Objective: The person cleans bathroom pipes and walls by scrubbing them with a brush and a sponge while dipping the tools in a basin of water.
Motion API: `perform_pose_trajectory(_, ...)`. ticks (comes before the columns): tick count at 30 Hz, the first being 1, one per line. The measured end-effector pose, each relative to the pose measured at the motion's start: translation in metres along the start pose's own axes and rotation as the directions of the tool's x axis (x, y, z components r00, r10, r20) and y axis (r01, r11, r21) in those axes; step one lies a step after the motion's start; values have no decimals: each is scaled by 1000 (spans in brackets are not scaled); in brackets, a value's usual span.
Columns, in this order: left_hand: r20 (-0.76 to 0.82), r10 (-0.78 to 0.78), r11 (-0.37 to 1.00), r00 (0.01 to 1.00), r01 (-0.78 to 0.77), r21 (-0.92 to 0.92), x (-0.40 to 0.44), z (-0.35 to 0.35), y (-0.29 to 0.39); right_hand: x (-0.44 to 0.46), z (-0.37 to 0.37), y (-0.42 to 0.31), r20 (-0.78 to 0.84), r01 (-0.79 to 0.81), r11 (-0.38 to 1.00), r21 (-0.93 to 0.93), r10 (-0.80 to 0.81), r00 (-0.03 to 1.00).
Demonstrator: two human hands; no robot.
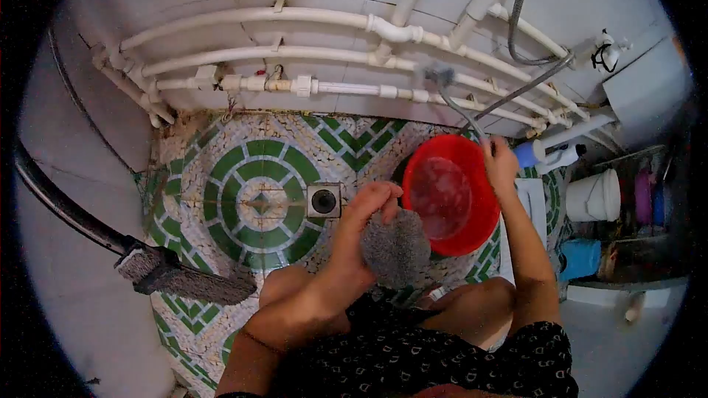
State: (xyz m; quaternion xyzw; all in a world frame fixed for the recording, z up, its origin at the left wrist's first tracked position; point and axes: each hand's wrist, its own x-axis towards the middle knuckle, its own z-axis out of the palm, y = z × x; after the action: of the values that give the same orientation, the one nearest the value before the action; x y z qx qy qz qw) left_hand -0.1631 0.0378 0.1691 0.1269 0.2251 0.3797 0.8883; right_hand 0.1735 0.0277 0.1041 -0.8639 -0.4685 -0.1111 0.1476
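Your left hand (354, 232) has its fingers gripping the grey fuzzy pad (398, 254) near-left of the red basin (484, 217), presumably keeping it handy to the liquid, while your right hand (501, 168) closes round a slim handle (466, 113), seemingly steadying its far, blurred head.

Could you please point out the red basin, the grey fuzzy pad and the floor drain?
Red basin (484, 210), head view: its side wall.
Grey fuzzy pad (398, 252), head view: its visible middle.
Floor drain (324, 202), head view: its dark centre.
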Motion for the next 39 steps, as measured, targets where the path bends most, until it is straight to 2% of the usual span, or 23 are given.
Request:
perform_pose_trajectory(3,-30,-20,1000,999,20,-18,-1,13,-4,30,25,-48,58,159,976,146,-169,984)
perform_pose_trajectory(5,-10,-122,990,993,121,-78,10,-2,-14,33,42,-31,150,-3,967,254,-36,988)
perform_pose_trajectory(6,8,-184,975,983,184,-123,14,-11,-17,29,46,-10,76,10,964,267,-31,997)
perform_pose_trajectory(7,-15,-158,980,987,155,-122,16,-8,-14,32,44,13,-9,42,958,283,-41,999)
perform_pose_trajectory(9,-70,-121,987,990,112,-118,11,0,-9,33,30,40,115,-201,874,442,167,979)
perform_pose_trajectory(11,-62,-101,990,993,94,-107,11,6,-9,36,33,51,134,-218,858,465,175,975)
perform_pose_trajectory(14,66,-169,972,983,178,-155,29,-14,-30,49,43,-3,-23,168,976,140,-166,986)
perform_pose_trajectory(15,125,-200,958,972,221,-184,37,-21,-37,62,44,-3,-4,149,959,239,-153,988)
perform_pose_trajectory(17,-48,-261,952,964,249,-177,30,-3,-30,72,48,2,59,86,898,431,-123,991)
perform_pose_trajectory(18,-134,-281,950,950,256,-179,28,3,-26,70,34,15,71,40,981,190,-54,996)
perform_pose_trajectory(21,-62,-143,979,988,131,-158,30,-11,-24,53,23,36,135,-142,961,238,112,984)
perform_pose_trajectory(22,-28,-144,977,989,138,-161,32,-12,-23,48,18,15,71,-51,989,137,42,997)
perform_pose_trajectory(25,2,-197,968,980,194,-160,38,-6,-28,58,15,-54,207,-8,1000,-2,8,978)
perform_pose_trajectory(27,-109,-253,958,961,234,-166,39,-1,-35,54,26,-29,174,-4,983,183,-28,984)
perform_pose_trajectory(28,-49,-249,957,967,239,-164,42,-2,-34,58,30,-17,149,13,961,278,-57,987)
perform_pose_trajectory(30,47,-249,952,967,253,-169,39,-12,-36,50,24,28,96,-17,989,145,4,995)
perform_pose_trajectory(31,-4,-174,980,985,172,-101,36,-10,-34,39,18,57,119,-13,990,143,-4,993)
perform_pose_trajectory(32,-46,-91,996,995,90,-28,32,-5,-31,16,12,78,-80,174,947,271,-158,984)
perform_pose_trajectory(34,-93,-32,999,995,33,5,35,-4,-30,-36,44,162,-21,105,985,139,-103,994)
perform_pose_trajectory(35,-109,-69,997,992,66,-34,38,-12,-33,-66,33,167,230,-72,989,130,41,972)
perform_pose_trajectory(36,-123,-107,993,987,99,-69,41,-18,-34,-101,47,196,280,-73,990,120,37,959)
perform_pose_trajectory(38,-133,-64,998,989,66,14,44,-20,-37,-144,67,210,525,-318,948,-29,286,802)
perform_pose_trajectory(39,-137,-46,997,990,54,56,45,-20,-38,-170,96,234,562,-116,993,-11,102,821)
